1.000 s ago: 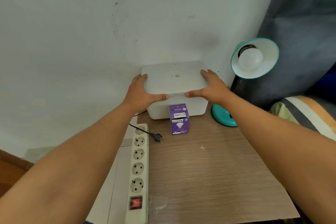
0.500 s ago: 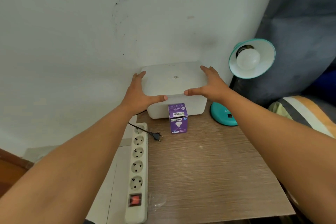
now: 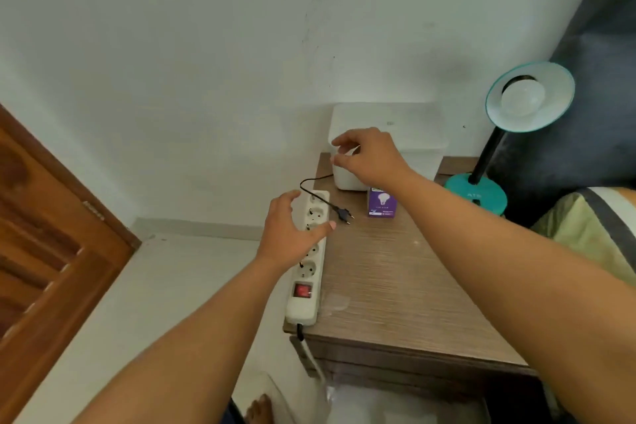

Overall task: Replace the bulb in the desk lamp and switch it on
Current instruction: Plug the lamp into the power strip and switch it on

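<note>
The teal desk lamp [image 3: 495,162] is stood at the table's [image 3: 395,286] far right corner, its shade tilted toward the camera, the bulb [image 3: 522,98] exposed. The plug [image 3: 345,215] (unplugged) is pointed rightward beside the power strip [image 3: 307,262]. The left hand [image 3: 292,234] is spread open above the strip; the right hand [image 3: 368,157] is loosely curled, empty, before the white box [image 3: 413,134].

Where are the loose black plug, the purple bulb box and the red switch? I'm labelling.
loose black plug [image 3: 344,214], head view, on its body.
purple bulb box [image 3: 381,205], head view, on its front face.
red switch [image 3: 303,290], head view, on its rocker.
</note>
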